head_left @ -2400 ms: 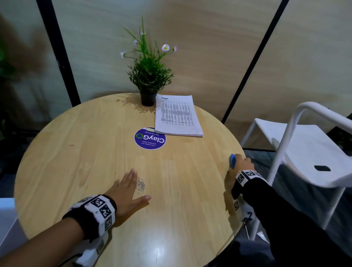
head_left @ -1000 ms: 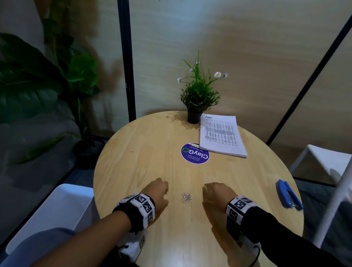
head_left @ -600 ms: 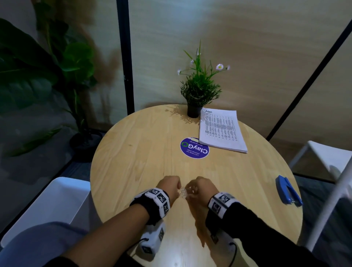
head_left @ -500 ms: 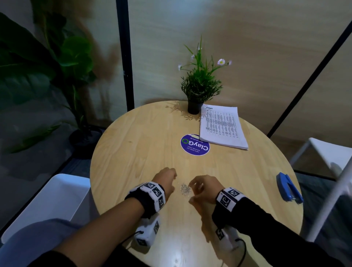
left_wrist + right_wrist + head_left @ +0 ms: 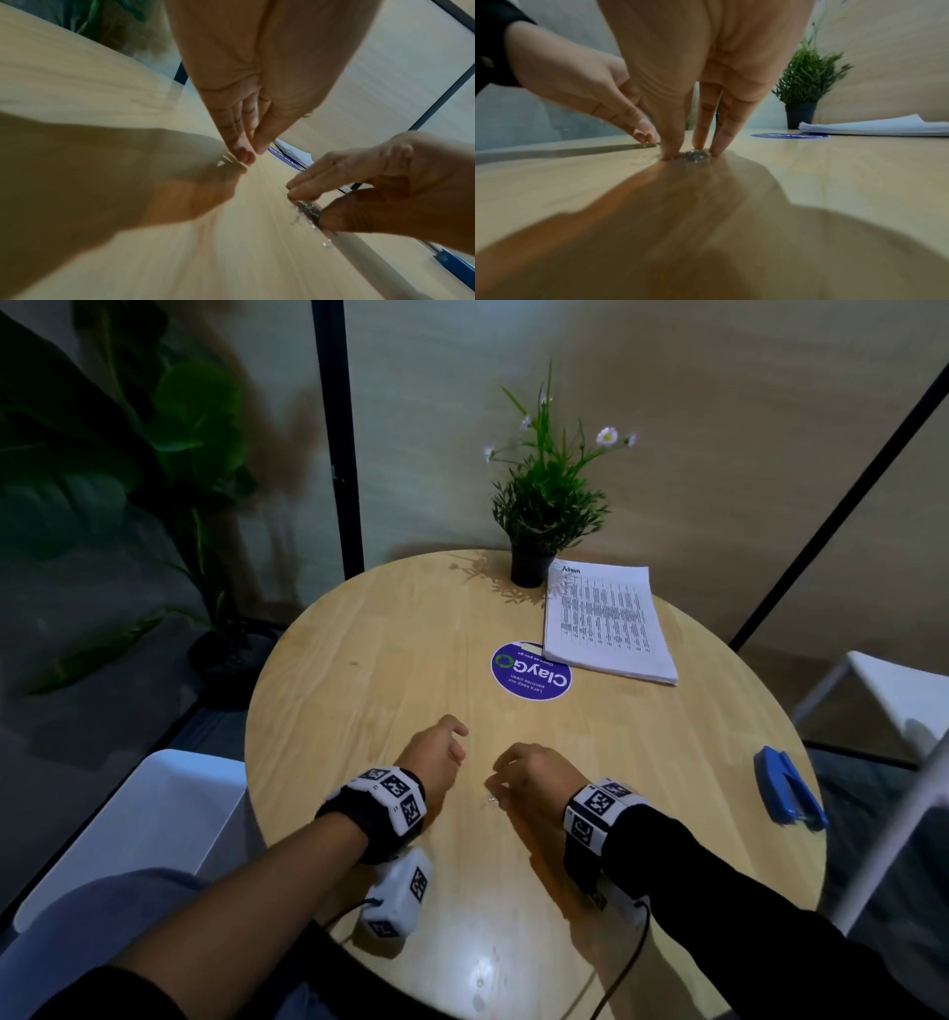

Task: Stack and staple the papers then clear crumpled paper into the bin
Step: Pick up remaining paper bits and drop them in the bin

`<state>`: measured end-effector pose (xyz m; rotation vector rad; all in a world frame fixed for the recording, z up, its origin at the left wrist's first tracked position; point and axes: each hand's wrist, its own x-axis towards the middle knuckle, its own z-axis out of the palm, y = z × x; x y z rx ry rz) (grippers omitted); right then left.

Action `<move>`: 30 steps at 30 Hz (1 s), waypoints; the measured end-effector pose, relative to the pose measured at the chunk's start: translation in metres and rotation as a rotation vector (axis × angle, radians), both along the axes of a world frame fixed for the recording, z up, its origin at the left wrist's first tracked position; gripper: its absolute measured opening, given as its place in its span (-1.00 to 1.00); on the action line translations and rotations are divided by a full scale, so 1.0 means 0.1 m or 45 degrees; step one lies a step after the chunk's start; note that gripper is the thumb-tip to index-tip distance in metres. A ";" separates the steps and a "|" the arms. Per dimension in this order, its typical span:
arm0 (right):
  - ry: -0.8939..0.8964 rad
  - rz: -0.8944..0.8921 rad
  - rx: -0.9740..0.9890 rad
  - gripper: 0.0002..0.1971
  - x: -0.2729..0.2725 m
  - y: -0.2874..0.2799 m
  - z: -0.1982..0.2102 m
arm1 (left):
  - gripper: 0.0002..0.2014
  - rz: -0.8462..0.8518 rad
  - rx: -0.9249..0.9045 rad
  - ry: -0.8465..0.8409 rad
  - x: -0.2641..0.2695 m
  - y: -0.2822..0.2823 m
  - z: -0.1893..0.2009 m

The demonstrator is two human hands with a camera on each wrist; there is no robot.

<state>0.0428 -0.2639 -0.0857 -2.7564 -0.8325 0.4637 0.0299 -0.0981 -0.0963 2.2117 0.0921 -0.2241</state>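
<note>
A small heap of loose metal staples (image 5: 694,156) lies on the round wooden table (image 5: 359,660). My right hand (image 5: 690,152) pinches the heap between thumb and two fingers. In the head view the right hand (image 5: 495,780) hides most of the staples (image 5: 492,801). A little to the left, my left hand (image 5: 248,156) has thumb and fingertips pressed together on the tabletop, with a thin pale sliver at the tips. The stacked printed papers (image 5: 606,624) lie at the far side. The blue stapler (image 5: 788,788) rests near the right edge, away from both hands.
A small potted plant (image 5: 544,516) stands behind the papers, and a round purple sticker (image 5: 531,670) lies beside them. White chairs stand at the left (image 5: 169,814) and the right (image 5: 898,680). A large leafy plant (image 5: 128,454) fills the left corner.
The right hand put the stapler down at the right edge and came to the staples. Both hands closed in on the heap; now the right pinches it and the left has drawn slightly apart.
</note>
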 end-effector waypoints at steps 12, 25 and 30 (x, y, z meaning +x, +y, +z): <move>0.037 -0.252 0.075 -0.83 -0.06 -0.03 0.04 | -0.72 -0.225 0.320 0.030 -0.14 -0.05 -0.01; 0.079 -0.570 0.407 -0.87 0.08 -0.37 0.22 | -0.69 -0.236 0.298 0.038 0.03 -0.44 -0.06; 0.101 -0.601 0.442 -0.88 0.10 -0.46 0.22 | -0.48 -0.351 0.395 -0.059 0.02 -0.57 -0.05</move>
